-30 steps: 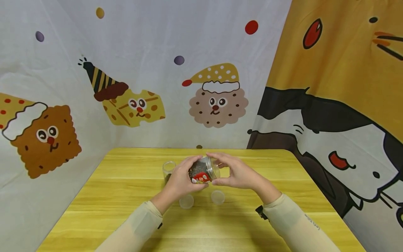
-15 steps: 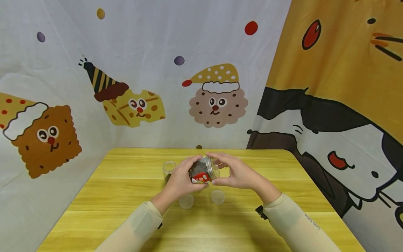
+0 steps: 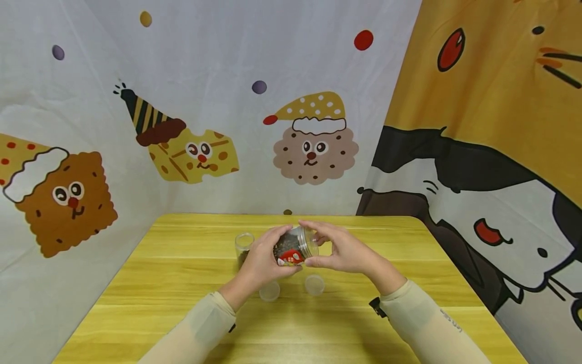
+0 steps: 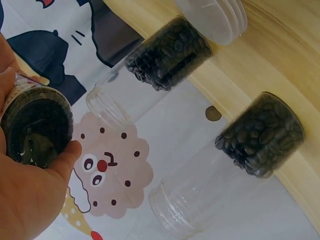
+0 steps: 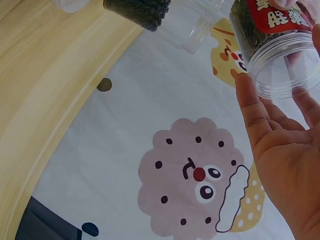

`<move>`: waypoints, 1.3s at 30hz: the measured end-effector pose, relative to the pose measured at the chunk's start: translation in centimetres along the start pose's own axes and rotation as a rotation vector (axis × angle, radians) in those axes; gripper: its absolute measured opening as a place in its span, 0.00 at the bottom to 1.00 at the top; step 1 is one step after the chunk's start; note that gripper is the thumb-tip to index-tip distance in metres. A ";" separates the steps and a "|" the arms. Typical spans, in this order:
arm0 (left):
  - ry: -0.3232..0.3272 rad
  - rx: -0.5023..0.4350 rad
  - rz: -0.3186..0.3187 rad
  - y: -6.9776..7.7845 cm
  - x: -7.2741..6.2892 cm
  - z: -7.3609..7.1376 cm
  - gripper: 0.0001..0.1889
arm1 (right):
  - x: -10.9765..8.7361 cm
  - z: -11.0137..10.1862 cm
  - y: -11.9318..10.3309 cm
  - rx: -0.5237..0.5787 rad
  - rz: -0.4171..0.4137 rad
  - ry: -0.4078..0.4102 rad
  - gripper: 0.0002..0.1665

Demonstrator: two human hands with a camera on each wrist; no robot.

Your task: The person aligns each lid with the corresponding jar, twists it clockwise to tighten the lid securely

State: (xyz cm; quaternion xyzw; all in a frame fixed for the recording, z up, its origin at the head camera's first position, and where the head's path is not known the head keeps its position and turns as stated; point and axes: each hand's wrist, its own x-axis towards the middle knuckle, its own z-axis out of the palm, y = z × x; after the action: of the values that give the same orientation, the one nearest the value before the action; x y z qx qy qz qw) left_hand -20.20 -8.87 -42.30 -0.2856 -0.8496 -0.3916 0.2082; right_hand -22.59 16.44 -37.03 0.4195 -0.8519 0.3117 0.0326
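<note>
A clear jar (image 3: 288, 246) with a red label and dark contents lies tilted in the air over the table. My left hand (image 3: 260, 255) grips its body from the left. At its right end, my right hand (image 3: 338, 248) holds the clear screw lid (image 3: 311, 242) between thumb and fingers. From the left wrist view, the jar's round base (image 4: 37, 130) faces the camera. Two open clear jars stand on the table, each partly filled with dark beans: one jar (image 4: 167, 57) and another jar (image 4: 265, 135). Only the left one (image 3: 244, 245) shows plainly from the head; the hands hide the other.
Two loose whitish lids lie on the wooden table (image 3: 182, 283) in front of the jars, a left lid (image 3: 269, 291) and a right lid (image 3: 314, 284). A printed cartoon cloth (image 3: 204, 60) hangs behind the table's far edge.
The right fingers have shifted slightly at the jar's lid, and the held jar has moved a hair to the right. The standing jar and loose lids stay in place.
</note>
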 end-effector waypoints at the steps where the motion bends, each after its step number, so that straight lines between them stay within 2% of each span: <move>1: 0.006 0.003 0.007 0.0 0.0 0.0 0.49 | 0.0 0.0 0.0 -0.003 0.000 0.003 0.49; 5: -0.008 0.014 -0.015 0.0 0.1 0.0 0.49 | 0.1 0.0 0.0 -0.012 -0.012 0.011 0.49; 12: -0.105 0.006 -0.107 0.4 0.3 -0.3 0.50 | 0.0 0.3 0.2 -0.052 -0.035 0.021 0.49; 17: -0.136 0.012 -0.121 0.5 0.2 -0.3 0.52 | 0.0 0.4 0.0 -0.069 -0.056 0.026 0.51; 24: -0.116 0.014 -0.098 0.2 0.1 -0.1 0.51 | 0.0 0.4 0.0 -0.051 -0.049 0.005 0.55; 32: -0.090 0.017 -0.066 0.1 -0.2 0.3 0.50 | -0.2 0.7 -0.4 -0.104 -0.016 0.003 0.51; 39: -0.027 0.048 -0.045 0.4 -0.7 1.1 0.48 | -0.2 1.0 -1.0 -0.126 0.049 0.009 0.46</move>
State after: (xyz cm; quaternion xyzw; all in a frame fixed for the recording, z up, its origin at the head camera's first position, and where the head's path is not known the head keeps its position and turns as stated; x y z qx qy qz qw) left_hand -19.57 -8.04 -43.15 -0.2666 -0.8678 -0.3717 0.1944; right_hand -21.48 15.57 -37.43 0.3941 -0.8799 0.2599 0.0552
